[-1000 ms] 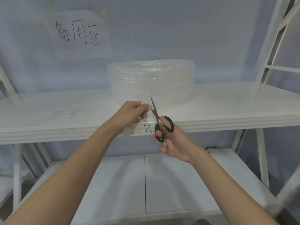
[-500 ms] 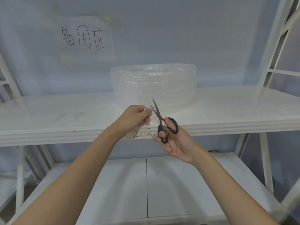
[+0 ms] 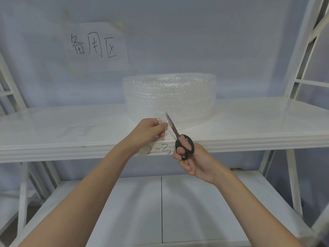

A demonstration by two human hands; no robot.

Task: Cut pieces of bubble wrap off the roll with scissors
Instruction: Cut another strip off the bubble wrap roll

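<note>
A wide clear roll of bubble wrap [image 3: 170, 97] stands on the upper white shelf [image 3: 249, 125]. My left hand [image 3: 151, 130] pinches the loose end of the wrap in front of the roll, near the shelf's front edge. My right hand [image 3: 194, 161] grips black-handled scissors [image 3: 179, 139] just right of it, fingers through the loops. The blades point up and slightly left, nearly closed, right beside the pinched end of wrap. A clear cut piece of bubble wrap [image 3: 78, 130] lies flat on the shelf to the left.
A paper sign with handwritten characters [image 3: 96, 46] hangs on the wall behind. The shelf edge carries a handwritten label "2-3" [image 3: 158, 149]. A lower white shelf [image 3: 160, 207] lies below my arms. White frame posts [image 3: 299, 56] rise at the right and left.
Both hands hold almost the same pose; the scissor blades have closed a little beside the pinched wrap. The view has drifted slightly downward.
</note>
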